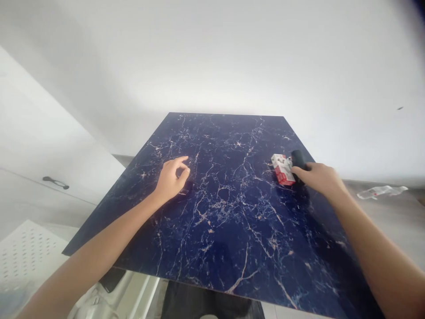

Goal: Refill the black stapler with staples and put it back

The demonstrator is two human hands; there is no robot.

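Note:
My left hand [171, 176] hovers over or rests lightly on the left half of the blue marbled table [219, 212], its index finger stretched out and its thumb apart, with nothing between them. At the table's right side, my right hand [320, 176] has its thumb and fingers closed round a black cylindrical object [298, 159], whose lower part is hidden by the hand. Just left of that object is a small red and white box [283, 169], close to my right thumb. Whether thumb and box touch, I cannot tell.
A white wall [226, 57] rises behind the table. To the left is a white cabinet door with a dark handle [56, 182], and lower down a perforated white panel [28, 250]. A crumpled clear plastic piece [381, 192] lies beyond the right edge. A black seat [212, 301] is below the front edge.

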